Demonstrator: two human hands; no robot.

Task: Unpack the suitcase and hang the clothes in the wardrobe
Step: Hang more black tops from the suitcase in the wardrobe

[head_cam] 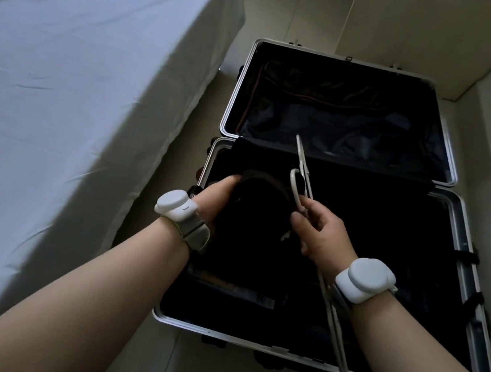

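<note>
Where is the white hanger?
Head view, right of centre: the right hand grips the white hanger over the open suitcase, beside the dark garment.

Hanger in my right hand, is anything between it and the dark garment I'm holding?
Nothing visible. The right hand holds the white hanger right beside the dark garment, which the left hand grips over the open suitcase.

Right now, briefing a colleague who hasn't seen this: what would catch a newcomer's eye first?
An open suitcase lies on the floor at centre, its inside dark. Over its near half the left hand grips a dark garment and the right hand holds a white hanger. A pale-sheeted bed runs along the left.
</note>
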